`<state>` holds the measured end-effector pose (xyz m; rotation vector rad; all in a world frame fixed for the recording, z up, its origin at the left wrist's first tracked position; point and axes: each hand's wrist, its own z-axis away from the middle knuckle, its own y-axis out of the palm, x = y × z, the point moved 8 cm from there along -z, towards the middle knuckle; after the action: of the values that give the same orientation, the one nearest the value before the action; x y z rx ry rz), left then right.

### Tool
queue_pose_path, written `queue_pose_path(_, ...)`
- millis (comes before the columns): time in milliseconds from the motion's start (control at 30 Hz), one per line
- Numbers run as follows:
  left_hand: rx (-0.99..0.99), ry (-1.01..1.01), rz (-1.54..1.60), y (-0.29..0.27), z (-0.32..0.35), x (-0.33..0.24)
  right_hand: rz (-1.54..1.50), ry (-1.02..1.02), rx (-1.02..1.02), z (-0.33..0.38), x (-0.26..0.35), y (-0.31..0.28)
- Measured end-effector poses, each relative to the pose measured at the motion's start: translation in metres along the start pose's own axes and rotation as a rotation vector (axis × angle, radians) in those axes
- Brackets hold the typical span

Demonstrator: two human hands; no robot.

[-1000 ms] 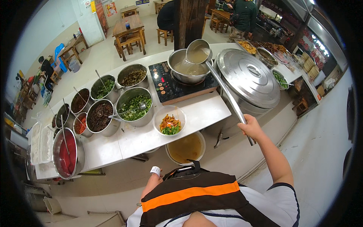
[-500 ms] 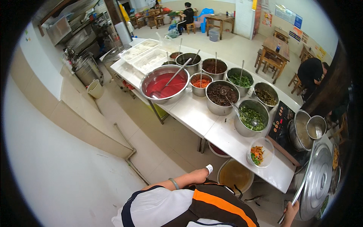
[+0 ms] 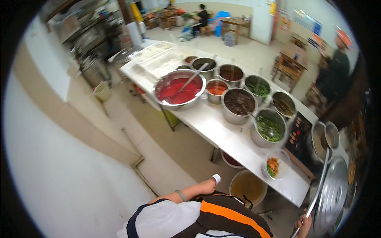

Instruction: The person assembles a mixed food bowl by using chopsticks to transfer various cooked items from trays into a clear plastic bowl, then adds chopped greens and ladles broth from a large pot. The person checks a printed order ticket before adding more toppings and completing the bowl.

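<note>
Clamping the long handle of a stainless-steel ladle (image 3: 320, 182), a worker's right hand (image 3: 304, 222) grips at lower right, beside a broad, round metal lid (image 3: 332, 196). The left hand (image 3: 207, 186) hangs before the counter's edge with a small white piece (image 3: 216, 179) at its fingertips; whether the fingers close on it cannot be told. Just past it, a round white bucket (image 3: 263, 197) of yellow-brown liquid stands below the white counter (image 3: 202, 129). Above sits a clear plastic bowl (image 3: 282, 164) of mixed toppings. The ladle's bowl is at the right rim of a steel pot (image 3: 312, 134) on a black cooktop (image 3: 289, 146); contact is unclear. Beyond, a wide steel basin (image 3: 180, 105) holds red liquid. Farther off, a dark-clothed person (image 3: 335, 73) stands near a wooden table (image 3: 291, 59).
</note>
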<state>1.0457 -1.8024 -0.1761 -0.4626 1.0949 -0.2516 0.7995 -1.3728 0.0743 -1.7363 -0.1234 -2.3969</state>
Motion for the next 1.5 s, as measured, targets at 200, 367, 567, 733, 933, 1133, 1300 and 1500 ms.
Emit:
queue_pose_path(200, 0.144, 0.079, 0.087, 0.007, -0.024, 0.003, -0.135, 0.038, -0.046, 0.052, 0.001, 0.021)
queue_pose_path(367, 0.298, 0.057, 0.104, 0.016, -0.042, -0.025, -0.120, 0.088, -0.061, 0.097, 0.003, 0.039)
queue_pose_path(567, 0.402, 0.271, -0.006, 0.021, -0.077, -0.062, -0.106, 0.132, -0.108, 0.172, -0.010, 0.084)
queue_pose_path(733, 0.479, 0.368, -0.069, 0.028, -0.089, -0.100, 0.032, 0.211, -0.271, 0.222, -0.026, 0.103)
queue_pose_path(933, 0.698, 0.342, -0.224, 0.053, -0.085, -0.102, 0.093, 0.424, -0.375, 0.280, -0.086, 0.118)
queue_pose_path(1133, 0.646, 0.473, -0.211, 0.075, -0.081, -0.100, 0.076, 0.507, -0.442, 0.321, -0.103, 0.134)
queue_pose_path(1300, 0.660, 0.487, -0.221, 0.072, -0.078, -0.097, 0.003, 0.485, -0.472, 0.324, -0.142, 0.125)
queue_pose_path(1500, 0.735, 0.274, -0.178, 0.080, -0.069, -0.059, -0.133, 0.417, -0.529, 0.351, -0.221, 0.098)
